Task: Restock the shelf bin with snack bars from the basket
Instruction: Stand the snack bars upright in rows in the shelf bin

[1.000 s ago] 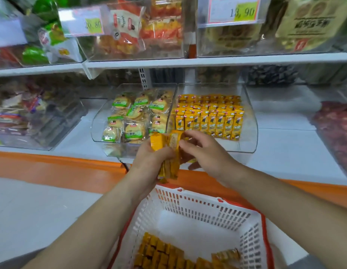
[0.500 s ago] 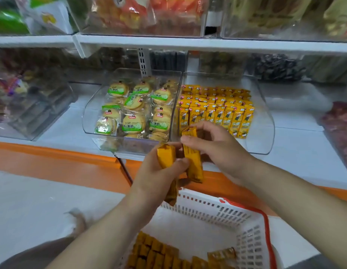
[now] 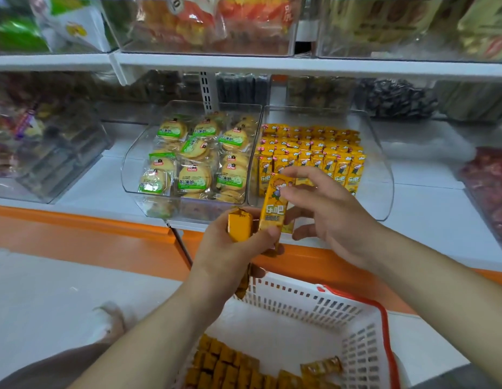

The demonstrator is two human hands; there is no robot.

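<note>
My left hand (image 3: 230, 248) grips a bundle of yellow snack bars (image 3: 240, 227) just above the basket's far rim. One yellow bar (image 3: 275, 203) stands upright out of that bundle, and my right hand (image 3: 328, 211) pinches its top between thumb and fingers. Behind them a clear shelf bin (image 3: 383, 175) holds several rows of the same yellow bars (image 3: 314, 153) standing on end. The white basket (image 3: 314, 304) with a red rim sits below, with more bars (image 3: 224, 363) stacked in its near left part.
A neighbouring clear bin (image 3: 132, 175) on the left holds round green-labelled biscuits (image 3: 193, 175). An orange shelf edge (image 3: 89, 223) runs below the bins. An upper shelf (image 3: 272, 64) with more bins overhangs. Dark red snacks (image 3: 491, 186) lie at the right.
The camera has moved closer and tipped down. My right hand has drawn one bar up out of the bundle, and it now stands upright with its printed face showing.
</note>
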